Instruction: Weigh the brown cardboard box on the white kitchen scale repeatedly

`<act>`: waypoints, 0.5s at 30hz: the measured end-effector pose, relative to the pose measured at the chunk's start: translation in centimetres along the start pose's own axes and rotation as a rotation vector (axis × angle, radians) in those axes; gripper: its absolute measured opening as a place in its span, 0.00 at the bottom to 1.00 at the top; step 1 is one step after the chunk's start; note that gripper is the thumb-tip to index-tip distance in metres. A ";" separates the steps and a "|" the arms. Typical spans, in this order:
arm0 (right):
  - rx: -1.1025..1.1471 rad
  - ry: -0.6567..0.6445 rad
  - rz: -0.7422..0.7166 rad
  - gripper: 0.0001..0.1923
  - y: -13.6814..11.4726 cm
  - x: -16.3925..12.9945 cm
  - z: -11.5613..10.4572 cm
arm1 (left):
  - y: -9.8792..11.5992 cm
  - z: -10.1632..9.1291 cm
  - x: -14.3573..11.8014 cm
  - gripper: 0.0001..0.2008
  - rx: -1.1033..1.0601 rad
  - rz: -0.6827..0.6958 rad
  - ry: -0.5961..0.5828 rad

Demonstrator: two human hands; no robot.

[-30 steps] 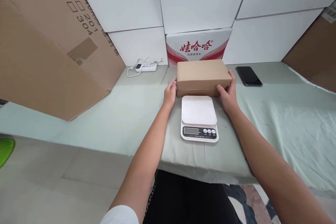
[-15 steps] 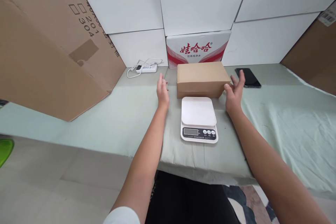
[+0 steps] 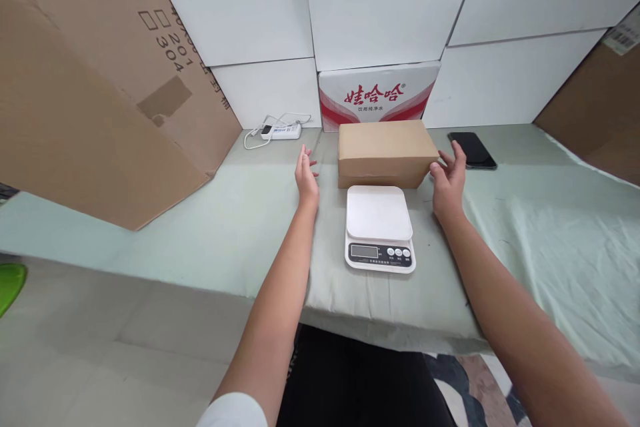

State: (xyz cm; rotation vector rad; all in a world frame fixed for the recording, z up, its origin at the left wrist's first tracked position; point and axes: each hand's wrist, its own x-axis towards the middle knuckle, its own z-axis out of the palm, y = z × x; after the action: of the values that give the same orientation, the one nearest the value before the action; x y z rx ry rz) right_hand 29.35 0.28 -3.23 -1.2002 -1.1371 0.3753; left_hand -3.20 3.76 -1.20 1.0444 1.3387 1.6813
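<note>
A closed brown cardboard box (image 3: 387,147) lies on the cloth-covered table behind a white digital kitchen scale (image 3: 379,213). The scale's platform is bare and its display looks blank. My left hand (image 3: 306,177) is on its edge to the left of the box, apart from it, fingers extended and holding nothing. My right hand (image 3: 449,180) is at the box's right end with its fingers spread; the thumb is close to the front right corner, and whether it touches I cannot tell.
A black phone (image 3: 473,150) lies behind my right hand. At the back left is a white power strip (image 3: 281,131) with a cable. A red-and-white carton (image 3: 377,95) stands behind the box. Large cardboard (image 3: 110,93) flanks the left, with more cardboard (image 3: 595,93) on the right.
My left hand has shifted slightly left, and its fingers have parted a little. My right hand has barely moved. The box and scale stay in place; the view has tilted slightly.
</note>
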 end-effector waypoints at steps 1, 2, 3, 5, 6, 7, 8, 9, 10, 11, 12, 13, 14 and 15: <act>-0.007 -0.005 -0.005 0.43 0.1 0.1 0.0 | -0.1 0.0 0.0 0.36 0.002 -0.001 -0.005; -0.011 -0.008 -0.002 0.43 0.1 0.1 0.0 | -0.2 0.1 0.1 0.35 0.003 -0.003 -0.008; -0.012 -0.009 0.008 0.42 0.2 0.2 0.0 | -0.2 0.1 0.1 0.35 0.002 -0.006 -0.011; -0.009 -0.013 0.042 0.41 0.3 0.3 -0.1 | -0.2 0.1 0.1 0.35 0.001 -0.010 -0.013; -0.004 -0.016 0.057 0.40 0.3 0.3 -0.1 | -0.2 0.1 0.1 0.35 0.001 -0.010 -0.013; 0.004 -0.020 0.068 0.39 0.3 0.3 -0.1 | -0.2 0.2 0.0 0.35 0.000 -0.008 -0.013; 0.014 -0.024 0.072 0.38 0.2 0.3 -0.1 | -0.1 0.2 0.0 0.34 -0.001 -0.006 -0.015; 0.026 -0.029 0.072 0.38 0.2 0.3 -0.1 | -0.1 0.2 -0.1 0.34 -0.003 -0.006 -0.018; 0.035 -0.034 0.070 0.38 0.1 0.2 -0.1 | 0.0 0.2 -0.2 0.33 -0.005 -0.009 -0.025; 0.043 -0.039 0.067 0.38 0.1 0.2 0.0 | 0.0 0.3 -0.3 0.32 -0.004 -0.014 -0.037; 0.048 -0.043 0.065 0.39 0.0 0.2 0.0 | 0.1 0.4 -0.5 0.32 -0.002 -0.022 -0.054; 0.053 -0.050 0.064 0.39 0.0 0.2 0.0 | 0.1 0.5 -0.6 0.31 0.003 -0.030 -0.073; 0.055 -0.057 0.064 0.40 0.0 0.2 0.0 | 0.2 0.6 -0.8 0.31 0.010 -0.035 -0.093; 0.057 -0.061 0.065 0.40 0.0 0.2 0.0 | 0.2 0.8 -0.9 0.31 0.018 -0.038 -0.112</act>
State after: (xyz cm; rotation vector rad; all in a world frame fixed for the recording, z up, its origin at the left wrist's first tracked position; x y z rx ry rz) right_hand 29.38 0.44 -3.17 -1.1845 -1.1349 0.4937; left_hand -2.15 3.19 -1.07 1.1000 1.2954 1.5628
